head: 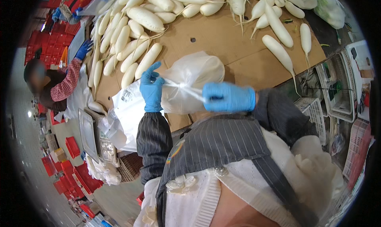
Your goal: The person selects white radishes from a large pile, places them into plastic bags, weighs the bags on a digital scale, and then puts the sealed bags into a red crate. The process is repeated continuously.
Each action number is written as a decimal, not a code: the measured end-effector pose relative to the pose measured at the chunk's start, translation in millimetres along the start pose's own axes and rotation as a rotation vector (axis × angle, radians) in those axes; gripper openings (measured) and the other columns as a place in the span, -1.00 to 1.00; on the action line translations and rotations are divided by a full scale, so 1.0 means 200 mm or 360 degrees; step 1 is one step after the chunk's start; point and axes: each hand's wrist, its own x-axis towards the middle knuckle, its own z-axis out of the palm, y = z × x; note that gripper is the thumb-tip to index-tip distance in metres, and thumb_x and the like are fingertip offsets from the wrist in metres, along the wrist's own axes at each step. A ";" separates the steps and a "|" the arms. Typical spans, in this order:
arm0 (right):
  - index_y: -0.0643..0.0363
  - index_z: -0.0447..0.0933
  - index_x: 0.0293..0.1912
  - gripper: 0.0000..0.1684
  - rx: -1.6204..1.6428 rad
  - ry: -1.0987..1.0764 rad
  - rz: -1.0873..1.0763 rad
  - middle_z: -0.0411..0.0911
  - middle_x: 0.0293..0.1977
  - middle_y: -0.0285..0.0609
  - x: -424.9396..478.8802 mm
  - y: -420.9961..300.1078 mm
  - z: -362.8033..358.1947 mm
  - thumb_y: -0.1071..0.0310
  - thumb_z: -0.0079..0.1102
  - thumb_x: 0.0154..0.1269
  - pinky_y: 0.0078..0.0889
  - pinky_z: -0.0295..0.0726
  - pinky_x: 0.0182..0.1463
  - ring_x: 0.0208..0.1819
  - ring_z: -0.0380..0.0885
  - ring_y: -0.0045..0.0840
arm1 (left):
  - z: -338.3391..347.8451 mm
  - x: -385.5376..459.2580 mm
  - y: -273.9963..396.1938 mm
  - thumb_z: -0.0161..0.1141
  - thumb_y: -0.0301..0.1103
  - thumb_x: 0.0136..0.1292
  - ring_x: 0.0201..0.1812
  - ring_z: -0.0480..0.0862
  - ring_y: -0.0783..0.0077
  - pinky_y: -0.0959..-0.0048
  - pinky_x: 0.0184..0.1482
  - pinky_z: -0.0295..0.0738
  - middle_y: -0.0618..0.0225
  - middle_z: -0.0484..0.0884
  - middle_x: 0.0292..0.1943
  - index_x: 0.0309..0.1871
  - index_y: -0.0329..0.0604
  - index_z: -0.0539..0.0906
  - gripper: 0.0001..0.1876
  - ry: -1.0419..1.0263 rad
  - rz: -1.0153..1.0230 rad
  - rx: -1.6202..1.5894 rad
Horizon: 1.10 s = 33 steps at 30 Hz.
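Observation:
A clear plastic bag (205,67) with pale contents, its neck drawn into a knot, lies on the cardboard sheet (214,42) in front of me. My left hand (152,87), in a blue glove, grips one twisted end of the bag's neck, thumb and fingertips close together. The other end runs into my gloved right hand (227,97), which is blurred and closed around it. White printed plastic bags (128,111) lie left of and under my left hand. White radishes (146,18) are heaped beyond, some lying close to my left fingertips.
More radishes (278,53) lie at the right, near bagged ones (329,9). A scale (89,134) stands at the left. A co-worker (67,81) with a blue-gloved hand is at the table's left side. White plastic baskets (315,117) stand at the right; red crates (86,176) stand on the floor.

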 end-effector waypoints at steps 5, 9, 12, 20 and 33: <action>0.10 0.50 -0.28 -0.70 -0.0562 0.0782 -0.0117 0.41 -0.32 -0.23 -0.05 -0.03 0.08 0.14 0.32 0.12 -0.31 0.44 -0.17 -0.27 0.43 -0.43 | 0.06 0.14 0.12 0.10 -0.60 0.13 -0.30 0.44 0.67 0.67 -0.18 0.37 0.41 0.58 -0.09 0.10 -0.29 0.56 -0.59 0.0021 0.0412 -0.0163; -0.02 0.42 0.13 -0.30 -0.1023 0.1344 -0.0271 0.42 0.06 -0.11 0.16 -0.01 0.21 0.04 0.37 -0.05 -0.06 0.29 0.20 0.13 0.36 -0.17 | -0.03 0.03 0.45 0.11 -0.39 0.28 -0.19 0.54 0.52 0.61 -0.14 0.43 0.32 0.62 -0.12 0.02 -0.29 0.58 -0.72 -0.0808 0.0719 -0.0065; 0.12 0.57 -0.38 -0.61 -0.0839 0.1401 -0.0027 0.55 -0.51 -0.03 0.11 -0.11 0.40 -0.03 0.18 0.04 -0.06 0.46 -0.23 -0.38 0.54 -0.09 | -0.04 -0.09 0.54 0.13 -0.23 0.29 -0.18 0.54 0.44 0.50 -0.15 0.46 0.25 0.62 -0.17 -0.08 -0.35 0.57 -0.68 -0.0950 0.0926 -0.0054; -0.02 0.58 -0.28 -0.69 -0.0851 0.2388 0.0482 0.59 -0.46 -0.15 -0.36 -0.25 1.12 -0.02 0.10 0.21 -0.14 0.50 -0.33 -0.37 0.59 -0.21 | 0.09 -0.50 0.62 0.11 -0.11 0.28 -0.28 0.51 0.38 0.44 -0.19 0.45 0.26 0.55 -0.34 -0.24 -0.30 0.54 -0.65 -0.1436 0.1432 -0.0365; 0.23 0.60 -0.18 -0.72 0.1017 0.5343 0.0476 0.58 -0.27 -0.30 -0.88 -0.07 3.05 0.21 0.08 0.37 -0.52 0.47 -0.04 -0.20 0.47 -0.64 | 0.45 -1.21 0.61 0.08 -0.45 0.32 0.03 0.48 0.46 0.46 0.16 0.35 0.25 0.51 0.05 0.32 -0.15 0.37 -0.52 -0.3311 0.1120 0.0572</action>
